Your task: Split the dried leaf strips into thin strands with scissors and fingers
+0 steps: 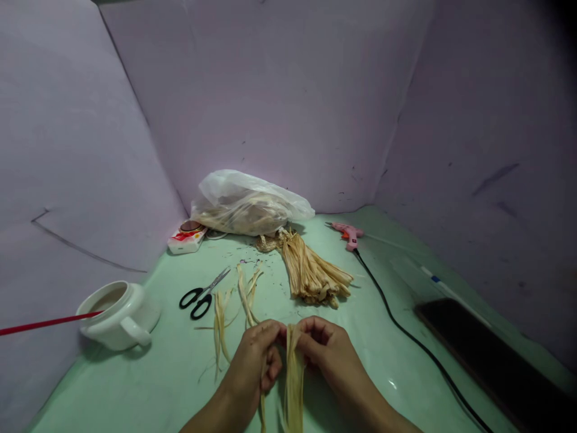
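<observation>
A bundle of flat, straw-coloured fibre strips (294, 385) hangs down toward me between my two hands. My right hand (328, 346) is closed, thumb and forefinger pinching the top of the bundle from the right. From the left, my left hand (258, 355) is also closed, its fingertips at the same top end. A thin fibre strip passes through the left hand and shows below it. Loose fibre strips (220, 328) lie left of that hand, near black-handled scissors (202, 294) with slightly parted blades. Beyond my hands rests a thick tan fibre tassel (311, 270) with a braided top.
A white plastic bag (246, 207) of fibre lies against the back wall, beside a small white-and-red box (187, 237). At left, a white pot (117, 316) holds a red stick. Rightward are a pink glue gun (349, 233), its black cord (396, 322) and a dark phone (482, 355).
</observation>
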Motion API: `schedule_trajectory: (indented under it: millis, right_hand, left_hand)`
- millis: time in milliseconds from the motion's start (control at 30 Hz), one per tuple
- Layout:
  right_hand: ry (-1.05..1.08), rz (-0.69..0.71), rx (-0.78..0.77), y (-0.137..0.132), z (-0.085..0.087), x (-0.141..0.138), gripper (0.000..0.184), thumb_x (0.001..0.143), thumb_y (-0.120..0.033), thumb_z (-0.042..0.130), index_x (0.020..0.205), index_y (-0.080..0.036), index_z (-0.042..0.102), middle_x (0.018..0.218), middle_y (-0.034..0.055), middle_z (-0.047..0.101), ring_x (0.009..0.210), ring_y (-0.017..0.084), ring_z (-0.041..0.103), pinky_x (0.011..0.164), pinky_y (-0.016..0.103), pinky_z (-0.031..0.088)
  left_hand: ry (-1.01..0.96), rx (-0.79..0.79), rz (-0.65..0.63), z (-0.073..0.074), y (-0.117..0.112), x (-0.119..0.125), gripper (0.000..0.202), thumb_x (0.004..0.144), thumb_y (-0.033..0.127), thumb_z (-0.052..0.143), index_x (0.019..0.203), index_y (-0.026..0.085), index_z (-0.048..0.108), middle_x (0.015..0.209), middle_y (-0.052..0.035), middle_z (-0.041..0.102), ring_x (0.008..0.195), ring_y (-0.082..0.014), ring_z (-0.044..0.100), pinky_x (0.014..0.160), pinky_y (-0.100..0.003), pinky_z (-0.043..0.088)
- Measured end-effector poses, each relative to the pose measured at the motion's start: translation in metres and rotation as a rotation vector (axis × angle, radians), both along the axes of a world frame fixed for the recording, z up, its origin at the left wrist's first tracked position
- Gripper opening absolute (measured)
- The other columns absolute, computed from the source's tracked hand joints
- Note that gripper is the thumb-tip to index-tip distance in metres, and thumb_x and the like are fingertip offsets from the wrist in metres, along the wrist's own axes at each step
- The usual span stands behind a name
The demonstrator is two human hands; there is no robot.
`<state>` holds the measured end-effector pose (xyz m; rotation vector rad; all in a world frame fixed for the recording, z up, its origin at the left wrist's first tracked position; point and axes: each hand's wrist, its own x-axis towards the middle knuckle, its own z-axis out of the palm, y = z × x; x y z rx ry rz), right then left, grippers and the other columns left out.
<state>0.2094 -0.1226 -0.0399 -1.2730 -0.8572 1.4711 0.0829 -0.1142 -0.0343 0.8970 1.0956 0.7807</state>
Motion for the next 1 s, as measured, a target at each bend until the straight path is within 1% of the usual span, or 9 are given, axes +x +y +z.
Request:
schedule_trajectory:
  millis: [67,233,300,400,467,600,733,867,1000]
  right_hand:
    - [-0.005,-0.008,0.002,0.0,-0.001,0.0,0.023,0.057,-0.03,0.067,0.056,-0.013,0.051,0.043,-0.0043,0.045,0.039,0.006,0.037,0.039,0.019,0.029]
    - [0.01,-0.012,0.016,0.0,-0.004,0.001,0.026,0.053,-0.03,0.071,0.056,-0.013,0.052,0.045,-0.0036,0.047,0.04,0.006,0.039,0.039,0.019,0.031]
    - [0.018,-0.015,0.019,0.0,-0.004,0.002,0.028,0.053,-0.033,0.071,0.056,-0.013,0.051,0.044,-0.0039,0.046,0.039,0.006,0.038,0.039,0.019,0.031]
    - [0.024,-0.019,0.026,0.0,-0.003,0.003,0.029,0.054,-0.035,0.07,0.056,-0.013,0.051,0.043,-0.0043,0.046,0.039,0.006,0.038,0.038,0.019,0.031]
    - [0.031,-0.009,0.024,0.0,-0.003,0.002,0.029,0.054,-0.036,0.07,0.056,-0.014,0.051,0.043,-0.0042,0.046,0.039,0.006,0.039,0.038,0.02,0.031]
    - [0.052,0.022,0.021,-0.001,0.0,0.001,0.029,0.052,-0.036,0.071,0.056,-0.013,0.054,0.045,-0.0037,0.047,0.04,0.006,0.039,0.039,0.019,0.03]
    - [0.07,0.058,0.064,0.0,0.001,0.002,0.03,0.053,-0.036,0.072,0.052,-0.012,0.053,0.043,-0.004,0.044,0.04,0.006,0.037,0.041,0.02,0.029]
    - [0.1,0.062,0.071,0.001,0.0,0.004,0.029,0.056,-0.036,0.07,0.055,-0.012,0.054,0.045,-0.0041,0.045,0.042,0.006,0.037,0.044,0.02,0.029]
    - [0.082,0.071,0.085,0.003,-0.001,0.005,0.029,0.055,-0.036,0.071,0.056,-0.012,0.055,0.045,-0.0037,0.046,0.043,0.006,0.037,0.044,0.02,0.028]
  left_hand:
    - [0.007,0.059,-0.035,0.001,-0.001,-0.001,0.032,0.077,0.045,0.044,0.071,0.014,0.053,0.034,0.007,0.034,0.029,-0.0035,0.022,0.031,-0.016,0.011]
    - [-0.001,0.183,-0.108,-0.003,-0.002,0.0,0.033,0.058,0.035,0.07,0.075,0.011,0.056,0.061,-0.0022,0.057,0.053,-0.0088,0.05,0.049,-0.018,0.036]
    - [0.017,0.153,-0.081,-0.004,-0.001,0.002,0.03,0.059,0.036,0.068,0.07,0.011,0.055,0.057,-0.0007,0.055,0.048,-0.0073,0.046,0.045,-0.017,0.033]
    - [0.022,0.099,-0.018,-0.004,0.0,0.004,0.028,0.063,0.039,0.064,0.061,0.013,0.052,0.042,0.0065,0.041,0.034,-0.002,0.027,0.036,-0.016,0.02]
    - [-0.012,0.075,0.004,-0.003,0.001,0.004,0.03,0.062,0.04,0.063,0.059,0.014,0.05,0.04,0.0082,0.037,0.033,-0.001,0.022,0.035,-0.016,0.016]
    - [-0.021,0.079,0.021,-0.002,0.001,0.004,0.034,0.06,0.04,0.065,0.055,0.015,0.044,0.04,0.0086,0.035,0.033,-0.001,0.022,0.035,-0.016,0.014]
    - [-0.001,0.072,0.051,0.0,0.0,0.004,0.033,0.062,0.034,0.064,0.051,0.016,0.038,0.038,0.0097,0.032,0.032,-0.0007,0.02,0.034,-0.016,0.013]
    - [-0.005,0.084,0.086,0.004,0.0,0.003,0.028,0.065,0.029,0.059,0.052,0.016,0.039,0.038,0.0101,0.029,0.032,-0.0008,0.019,0.035,-0.016,0.011]
    - [-0.024,0.081,0.052,0.006,-0.001,0.003,0.028,0.068,0.032,0.058,0.053,0.016,0.039,0.039,0.0095,0.029,0.033,-0.0012,0.018,0.035,-0.017,0.009]
